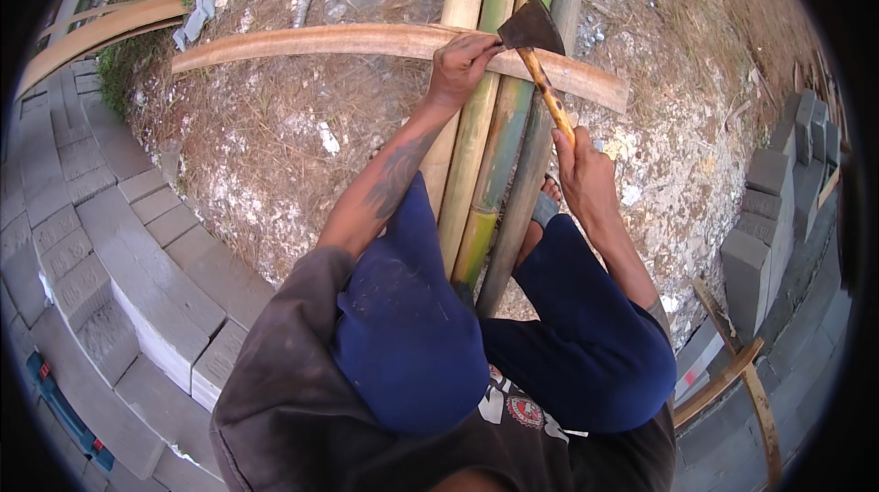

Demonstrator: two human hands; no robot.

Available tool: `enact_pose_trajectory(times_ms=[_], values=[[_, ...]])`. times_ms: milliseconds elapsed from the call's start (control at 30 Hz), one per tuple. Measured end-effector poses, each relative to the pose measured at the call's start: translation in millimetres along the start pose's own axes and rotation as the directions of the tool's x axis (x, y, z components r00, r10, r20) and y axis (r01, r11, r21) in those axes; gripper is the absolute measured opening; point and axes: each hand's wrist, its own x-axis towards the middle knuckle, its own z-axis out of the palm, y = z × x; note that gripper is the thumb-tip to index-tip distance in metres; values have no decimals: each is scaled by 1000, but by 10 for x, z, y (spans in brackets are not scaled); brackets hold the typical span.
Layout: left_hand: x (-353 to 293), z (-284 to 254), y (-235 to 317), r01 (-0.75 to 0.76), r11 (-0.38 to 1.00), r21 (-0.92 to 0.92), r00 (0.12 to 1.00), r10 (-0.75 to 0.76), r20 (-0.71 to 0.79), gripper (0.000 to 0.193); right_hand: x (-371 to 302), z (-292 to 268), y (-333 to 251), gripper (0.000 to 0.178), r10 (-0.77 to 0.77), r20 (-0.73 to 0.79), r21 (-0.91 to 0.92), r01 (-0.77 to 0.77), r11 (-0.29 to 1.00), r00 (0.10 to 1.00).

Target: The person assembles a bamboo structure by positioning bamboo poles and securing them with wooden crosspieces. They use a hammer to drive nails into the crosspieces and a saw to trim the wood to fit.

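Note:
My right hand (pixel 588 176) is wrapped round the lower part of the handle of a hatchet (pixel 534 30). It has a dark metal head and a brown, scorch-spotted wooden handle. The head is over a long wooden plank (pixel 311 41) that lies crosswise on several bamboo poles (pixel 476 140). Beside the head, my left hand (pixel 458 69) rests at the plank with thumb and fingers pinched together. Whatever the pinch holds is too small to make out. Green and yellow poles run away from me between my knees, with a greyer pole (pixel 526 190) on their right.
Grey blocks (pixel 146 254) are stacked along the left, and more blocks (pixel 760 217) stand at the right. A blue-green tool like a level (pixel 64 410) lies at lower left. Crossed wooden sticks (pixel 732 368) are at lower right. Dry grass and pale debris cover the ground.

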Motion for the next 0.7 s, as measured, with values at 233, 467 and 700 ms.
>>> enact_pose_trajectory(times_ms=[233, 467, 700], values=[[-22, -7, 4, 12, 1000, 21, 999, -11, -47, 16, -12, 71, 65, 35, -43, -58, 15, 44, 999, 997], [-26, -41, -98, -80, 996, 48, 996, 82, -36, 15, 100, -62, -143, 37, 1, -20, -27, -2, 1000, 1000], [-25, -13, -47, -17, 1000, 17, 999, 18, -41, 14, 113, -66, 48, 38, -56, -17, -185, 52, 981, 998]])
